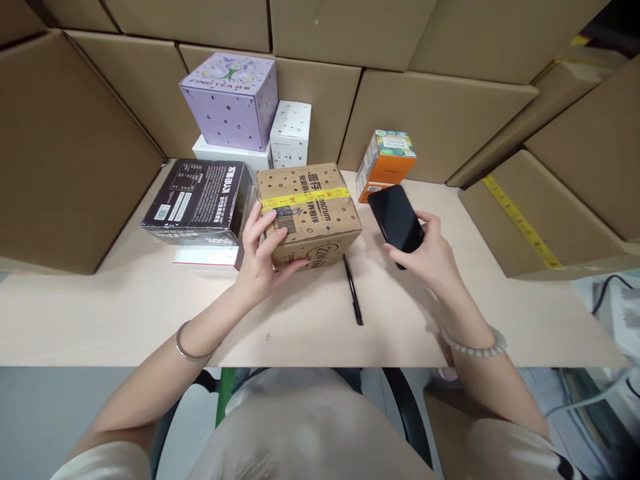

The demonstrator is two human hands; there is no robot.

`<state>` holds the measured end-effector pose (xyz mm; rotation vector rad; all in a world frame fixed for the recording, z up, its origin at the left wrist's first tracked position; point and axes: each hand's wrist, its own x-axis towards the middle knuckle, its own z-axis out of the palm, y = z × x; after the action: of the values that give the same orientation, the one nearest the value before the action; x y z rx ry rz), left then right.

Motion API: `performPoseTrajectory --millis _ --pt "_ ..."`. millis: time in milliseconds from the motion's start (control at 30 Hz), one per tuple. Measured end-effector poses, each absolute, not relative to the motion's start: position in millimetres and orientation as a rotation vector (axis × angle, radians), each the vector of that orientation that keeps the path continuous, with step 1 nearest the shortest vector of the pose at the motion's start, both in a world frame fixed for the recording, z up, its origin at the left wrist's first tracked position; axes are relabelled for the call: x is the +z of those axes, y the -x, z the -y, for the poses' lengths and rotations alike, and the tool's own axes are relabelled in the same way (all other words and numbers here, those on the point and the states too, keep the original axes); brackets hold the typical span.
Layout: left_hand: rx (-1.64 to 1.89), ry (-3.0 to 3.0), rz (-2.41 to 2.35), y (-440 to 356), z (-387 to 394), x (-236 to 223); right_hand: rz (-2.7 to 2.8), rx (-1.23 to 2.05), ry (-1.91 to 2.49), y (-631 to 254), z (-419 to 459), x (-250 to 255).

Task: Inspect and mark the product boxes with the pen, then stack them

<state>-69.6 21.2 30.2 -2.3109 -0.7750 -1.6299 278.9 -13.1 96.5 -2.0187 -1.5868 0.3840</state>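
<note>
My left hand (pixel 260 257) grips the near left corner of a small brown cardboard parcel (pixel 315 210) with a yellow tape band and a barcode label; the parcel rests on the pale table (pixel 125 307). My right hand (pixel 433 257) holds a black phone (pixel 397 218), its dark screen up, just right of the parcel. A black pen (pixel 353 291) lies on the table between my hands.
A black box (pixel 197 200) sits on a white one left of the parcel. Behind stand a purple cube box (pixel 231 99), a white box (pixel 290 133) and an orange carton (pixel 385 163). Big brown cartons wall in the back and both sides.
</note>
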Motion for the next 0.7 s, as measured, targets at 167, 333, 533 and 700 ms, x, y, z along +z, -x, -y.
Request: performPoseTrajectory --millis 167,333,533,700 --pt "-1.646 2.32 0.745 69.6 -20.4 31.7 1.749 0.214 1.675 -269.8 42.9 147.1" --pt "-1.669 2.331 0.729 70.5 -18.9 31.1 1.875 0.2 1.415 -239.4 78.0 190.3" --pt "-1.682 2.357 0.728 70.5 -19.0 27.2 1.936 0.094 1.347 -213.6 95.4 204.5" --pt "-1.623 2.316 0.766 70.1 -18.8 26.6 1.946 0.038 1.363 -207.9 94.1 201.7"
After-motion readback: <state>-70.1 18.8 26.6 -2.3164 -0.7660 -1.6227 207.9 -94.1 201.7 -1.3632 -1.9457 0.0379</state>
